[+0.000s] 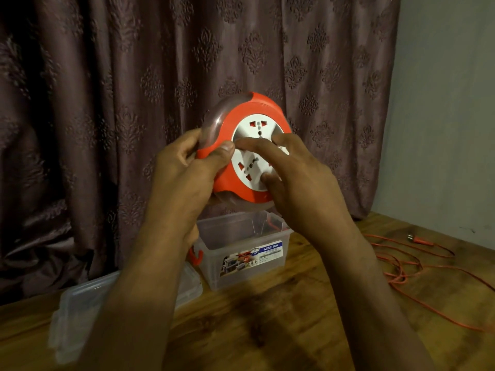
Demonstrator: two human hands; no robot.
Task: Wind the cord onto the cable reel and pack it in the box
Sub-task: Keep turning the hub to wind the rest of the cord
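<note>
I hold an orange cable reel [257,108] with a white socket face up in front of the curtain. My left hand [184,164] grips its left edge, thumb on the front. The fingers of my right hand [289,162] curl over the white socket disc, thumb at its lower edge. Below the reel a clear plastic box [241,250] with a printed label stands open on the wooden table. The orange cord [407,266] lies in loose loops on the table at right, its plug [419,239] near the wall.
The box's clear lid [77,306] lies flat at the left front of the wooden table [267,317]. A dark patterned curtain [134,103] hangs behind. A grey wall [442,129] bounds the right side. An orange box latch [195,257] shows on the box's left.
</note>
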